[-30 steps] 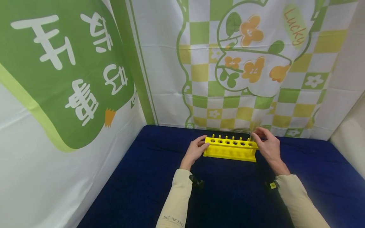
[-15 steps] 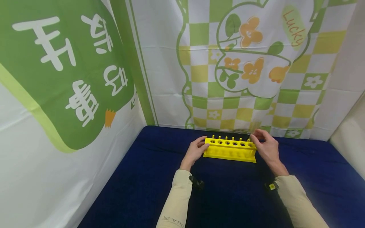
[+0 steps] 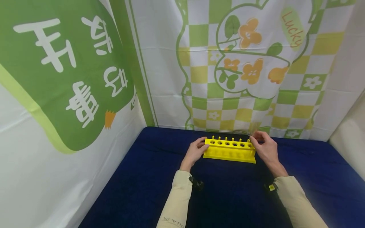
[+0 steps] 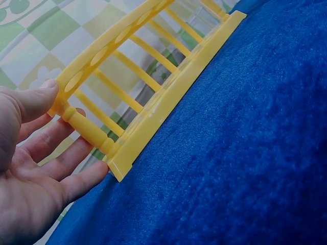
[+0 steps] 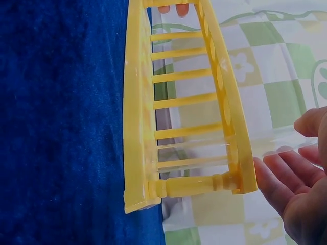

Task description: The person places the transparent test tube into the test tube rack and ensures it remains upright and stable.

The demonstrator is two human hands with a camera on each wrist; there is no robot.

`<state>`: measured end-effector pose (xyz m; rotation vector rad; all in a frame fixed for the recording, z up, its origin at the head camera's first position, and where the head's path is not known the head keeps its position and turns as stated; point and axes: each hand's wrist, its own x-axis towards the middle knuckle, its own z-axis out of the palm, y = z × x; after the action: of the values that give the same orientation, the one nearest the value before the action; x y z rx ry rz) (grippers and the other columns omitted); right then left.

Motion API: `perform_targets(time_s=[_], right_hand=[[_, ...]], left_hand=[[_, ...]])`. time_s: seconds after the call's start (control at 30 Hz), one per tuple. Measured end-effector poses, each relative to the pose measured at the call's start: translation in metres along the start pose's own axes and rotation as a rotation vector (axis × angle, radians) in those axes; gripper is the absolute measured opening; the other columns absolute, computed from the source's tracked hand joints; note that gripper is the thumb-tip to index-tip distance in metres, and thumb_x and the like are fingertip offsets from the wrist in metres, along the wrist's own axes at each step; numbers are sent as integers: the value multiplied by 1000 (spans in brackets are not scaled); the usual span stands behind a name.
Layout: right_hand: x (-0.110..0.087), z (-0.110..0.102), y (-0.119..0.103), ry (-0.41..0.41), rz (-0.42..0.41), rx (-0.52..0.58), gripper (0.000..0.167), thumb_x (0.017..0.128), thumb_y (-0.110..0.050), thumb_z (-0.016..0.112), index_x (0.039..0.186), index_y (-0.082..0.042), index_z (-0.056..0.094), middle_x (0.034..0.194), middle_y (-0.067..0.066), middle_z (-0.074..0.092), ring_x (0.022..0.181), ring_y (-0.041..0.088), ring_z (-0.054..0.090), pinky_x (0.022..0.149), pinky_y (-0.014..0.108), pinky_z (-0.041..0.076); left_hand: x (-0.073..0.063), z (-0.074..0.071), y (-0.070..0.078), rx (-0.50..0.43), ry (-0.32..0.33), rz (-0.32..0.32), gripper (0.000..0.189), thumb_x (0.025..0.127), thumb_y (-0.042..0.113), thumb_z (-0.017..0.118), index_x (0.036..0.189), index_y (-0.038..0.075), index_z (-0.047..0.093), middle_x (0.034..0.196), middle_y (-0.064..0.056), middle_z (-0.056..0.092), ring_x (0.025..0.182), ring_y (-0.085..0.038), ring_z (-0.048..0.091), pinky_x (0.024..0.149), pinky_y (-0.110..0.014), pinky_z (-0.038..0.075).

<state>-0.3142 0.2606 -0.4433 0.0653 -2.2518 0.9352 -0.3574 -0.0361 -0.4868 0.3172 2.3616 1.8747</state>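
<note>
A yellow test tube rack stands on the dark blue cloth, a row of round holes along its top. My left hand grips its left end; in the left wrist view the thumb presses the top bar and the fingers lie by the end post. A clear test tube passes through the rack's right end hole and reaches down to the base. Around its upper part, my right hand holds the tube between thumb and fingers. The tube's top shows faintly above that hand.
A thin clear object lies behind the rack near the back edge of the cloth. Printed green and white curtains hang close behind and on the left.
My right hand has shifted slightly down and left with the test tube, which stands lower and more upright in the end hole. My left hand and the rack stay nearly still.
</note>
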Motion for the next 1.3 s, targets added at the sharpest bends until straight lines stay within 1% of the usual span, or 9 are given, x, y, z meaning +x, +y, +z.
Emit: perform_targets(time_s=[0.07, 0.2, 0.3, 0.43, 0.5, 0.8, 1.03, 1.2, 1.3], right_hand=[[0, 0, 0, -3, 2, -5, 27, 90, -20, 70, 110, -3, 66, 96, 15, 73, 78, -6, 55, 65, -1, 36], [-1, -1, -1, -19, 6, -14, 26, 90, -19, 69, 110, -3, 65, 96, 17, 72, 83, 23, 66, 65, 4, 38], [0, -1, -1, -48, 14, -27, 26, 92, -20, 68, 110, -2, 63, 97, 18, 70, 87, 31, 66, 67, 11, 42], [2, -3, -3, -79, 14, -35, 27, 93, -21, 66, 111, -2, 61, 99, 18, 69, 89, 32, 66, 70, 23, 47], [3, -3, -3, -86, 13, -33, 27, 93, -21, 66, 112, -2, 61, 99, 18, 69, 89, 31, 66, 72, 27, 48], [0, -6, -2, -119, 27, -36, 27, 94, -23, 66, 113, -4, 61, 99, 16, 69, 88, 30, 65, 68, 21, 48], [1, -5, -2, -124, 23, -25, 29, 94, -21, 66, 115, -2, 60, 102, 19, 68, 91, 33, 66, 75, 33, 52], [1, -6, -1, -128, 27, -30, 29, 94, -22, 66, 115, -3, 60, 100, 18, 68, 90, 31, 65, 73, 27, 50], [0, -6, 0, -129, 30, -31, 29, 94, -22, 66, 115, -3, 60, 100, 18, 68, 89, 30, 65, 73, 29, 52]], left_hand=[[0, 0, 0, 2, 2, 0, 52, 97, 36, 61, 146, 27, 47, 137, -8, 60, 122, -23, 60, 102, -44, 51], [0, 1, 0, 3, 5, 3, 51, 97, 36, 61, 146, 29, 48, 137, -8, 60, 122, -23, 60, 102, -43, 51], [0, 0, -1, 1, 6, 1, 51, 97, 36, 61, 146, 29, 48, 137, -8, 60, 122, -23, 60, 102, -43, 51], [0, -2, 1, -5, 5, 5, 52, 97, 36, 61, 146, 27, 47, 137, -8, 60, 122, -23, 60, 102, -43, 51], [0, -2, 1, -4, 5, 10, 53, 97, 37, 61, 147, 26, 46, 138, -9, 59, 123, -24, 59, 102, -44, 51], [-5, -1, 2, 3, -1, -8, 53, 98, 38, 59, 148, 25, 45, 138, -9, 59, 123, -24, 59, 100, -43, 52], [-3, -3, 3, -8, -13, 1, 55, 97, 38, 60, 148, 23, 45, 137, -10, 59, 121, -24, 60, 100, -42, 53], [1, -4, 7, -5, -33, 1, 54, 99, 42, 56, 148, 22, 45, 137, -10, 59, 121, -24, 61, 99, -42, 53], [3, -5, 8, 10, -40, -8, 52, 100, 44, 52, 147, 22, 47, 138, -9, 58, 123, -25, 59, 98, -43, 54]])
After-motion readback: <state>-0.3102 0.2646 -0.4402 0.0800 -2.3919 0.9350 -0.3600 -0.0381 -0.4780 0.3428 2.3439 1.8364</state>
